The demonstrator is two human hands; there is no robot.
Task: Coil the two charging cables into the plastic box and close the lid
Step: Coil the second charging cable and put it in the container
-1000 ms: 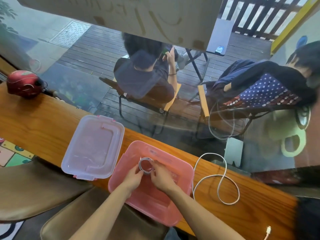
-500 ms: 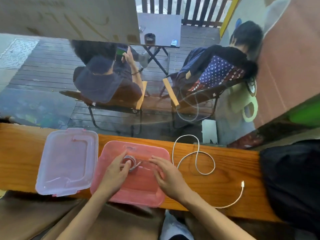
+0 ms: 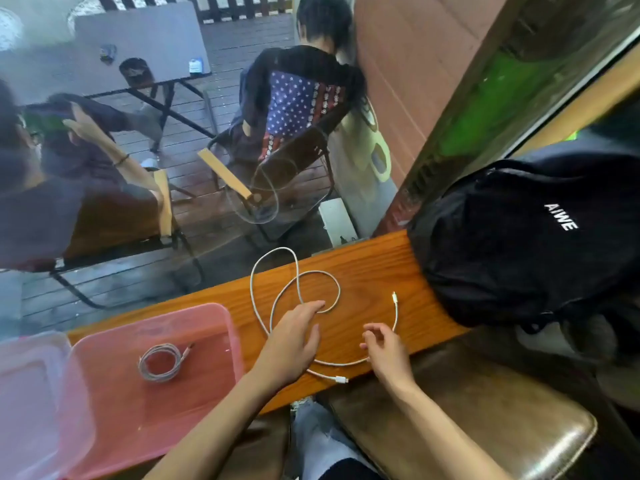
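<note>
A pink plastic box (image 3: 228, 327) sits open on the wooden counter, with one coiled white cable (image 3: 162, 362) lying inside it. Its clear lid (image 3: 31, 382) lies flat to the left of the box. A second white cable (image 3: 313, 275) sprawls in loose loops on the counter to the right of the box. My left hand (image 3: 294, 337) rests palm down on that cable with fingers spread. My right hand (image 3: 384, 348) hovers over the cable's right stretch, fingers loosely curled, with nothing gripped.
A black backpack (image 3: 526, 237) stands on the right end of the wooden counter (image 3: 367, 265). A window pane runs along the counter's far edge, with seated people and chairs beyond it. A brown padded stool (image 3: 485, 420) sits below right.
Both hands left the coiled cable in the box and moved right to the loose cable. The view swung right, bringing the backpack in.
</note>
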